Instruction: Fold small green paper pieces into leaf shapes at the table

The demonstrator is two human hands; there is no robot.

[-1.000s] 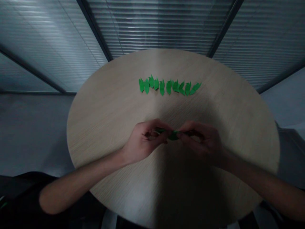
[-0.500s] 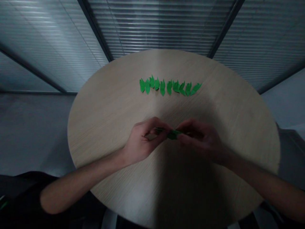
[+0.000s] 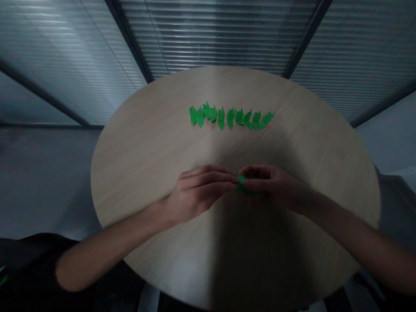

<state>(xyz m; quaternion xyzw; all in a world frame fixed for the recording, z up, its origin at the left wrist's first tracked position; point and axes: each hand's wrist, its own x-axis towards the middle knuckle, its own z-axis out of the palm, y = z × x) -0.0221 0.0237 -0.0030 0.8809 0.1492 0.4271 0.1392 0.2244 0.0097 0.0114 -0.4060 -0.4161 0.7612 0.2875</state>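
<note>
Between my two hands is a small green piece (image 3: 240,183), apparently folded paper, partly covered by fingers. My left hand (image 3: 198,190) grips its left side, with the fingers pressed together and the back of the hand turned up. On its right side, my right hand (image 3: 276,186) pinches it between thumb and fingers. Farther back on the table, several green folded pieces (image 3: 221,118) with pointed tips lie in a row, some touching or overlapping.
The round wooden table (image 3: 136,147) reaches from my body to the glass wall with blinds (image 3: 214,34). A dark shadow falls over its front middle. Grey floor (image 3: 42,173) shows at the left.
My left hand has rolled over, its fingers now flatter and closed over the green piece. My right hand has shifted slightly, and the green piece has turned. The row stays put.
</note>
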